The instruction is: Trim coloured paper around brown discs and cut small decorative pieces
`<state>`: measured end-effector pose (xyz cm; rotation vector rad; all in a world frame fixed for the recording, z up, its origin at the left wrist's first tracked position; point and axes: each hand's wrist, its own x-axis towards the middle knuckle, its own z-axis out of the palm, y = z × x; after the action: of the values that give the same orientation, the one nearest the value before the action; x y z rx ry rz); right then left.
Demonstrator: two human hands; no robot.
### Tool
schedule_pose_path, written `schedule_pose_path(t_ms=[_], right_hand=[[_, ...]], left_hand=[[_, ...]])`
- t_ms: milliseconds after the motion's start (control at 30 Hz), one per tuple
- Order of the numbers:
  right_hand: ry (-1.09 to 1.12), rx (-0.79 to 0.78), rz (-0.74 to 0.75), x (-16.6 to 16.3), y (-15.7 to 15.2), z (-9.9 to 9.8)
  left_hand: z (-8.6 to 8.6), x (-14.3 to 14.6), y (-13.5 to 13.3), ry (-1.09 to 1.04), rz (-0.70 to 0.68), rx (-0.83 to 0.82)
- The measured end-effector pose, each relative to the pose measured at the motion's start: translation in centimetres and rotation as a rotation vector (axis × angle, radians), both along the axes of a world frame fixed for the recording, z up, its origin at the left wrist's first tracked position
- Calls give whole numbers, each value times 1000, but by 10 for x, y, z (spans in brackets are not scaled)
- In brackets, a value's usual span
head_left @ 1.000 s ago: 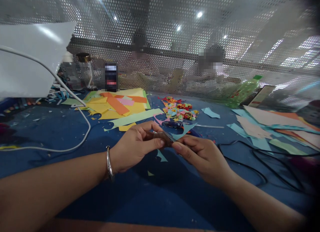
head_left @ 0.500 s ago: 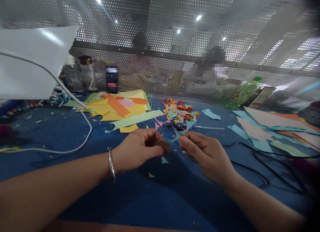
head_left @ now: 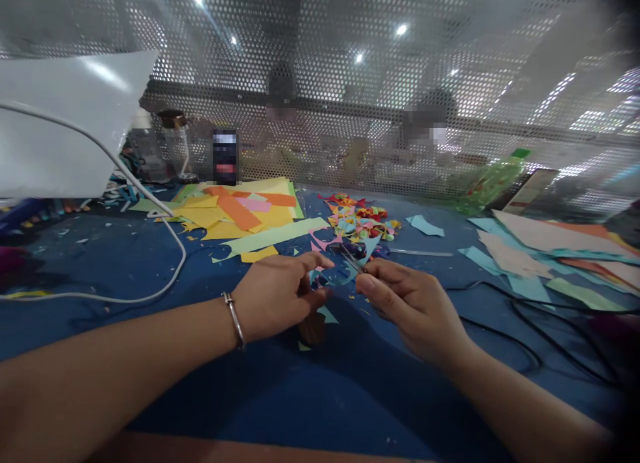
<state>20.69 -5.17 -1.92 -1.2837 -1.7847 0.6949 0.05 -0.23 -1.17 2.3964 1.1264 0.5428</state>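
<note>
My left hand [head_left: 277, 291] is over the blue table with index finger and thumb apart, a silver bangle on the wrist. A small brown piece [head_left: 313, 328] shows blurred just below the thumb; I cannot tell whether any finger touches it. My right hand [head_left: 407, 303] is closed on a thin dark tool [head_left: 353, 256] that looks like small scissors, its tip pointing away up-left. A light-blue paper scrap [head_left: 327, 314] lies between the hands.
Yellow, orange and green paper sheets [head_left: 240, 216] lie at the back left, and a heap of small coloured folded bits [head_left: 363, 224] lies behind the hands. More sheets [head_left: 540, 250] and black cables [head_left: 520, 330] are on the right. A white cable [head_left: 170, 276] curves on the left. Perforated screen behind.
The hands have drawn apart. The brown piece left the pinch of both hands and now sits lower, under my left thumb. My left index and thumb have spread.
</note>
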Motion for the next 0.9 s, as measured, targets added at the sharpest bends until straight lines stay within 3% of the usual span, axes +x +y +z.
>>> schedule_pose_path(t_ms=[167,267,367,500,567,667,900], right_hand=[[-74,27,52,-7,-2,4],[-103,57,59,-7,-4,6],[-131,76,59,-7,-4,7],[-173,65,106,-6,-5,7],[-189,54,126,-6,-5,7],[-198,20,151,-5,-6,5],[-173,41,180,-3,-6,5]], left_hand=[[-14,7,6,-255,-132,-53],[-16,9,10,-370,-67,-138],[-12,7,17,-409,78,-221],[2,5,35,-384,70,-93],[10,9,48,-320,50,-138],[20,29,74,-293,11,-277],[25,99,141,-312,80,-320]])
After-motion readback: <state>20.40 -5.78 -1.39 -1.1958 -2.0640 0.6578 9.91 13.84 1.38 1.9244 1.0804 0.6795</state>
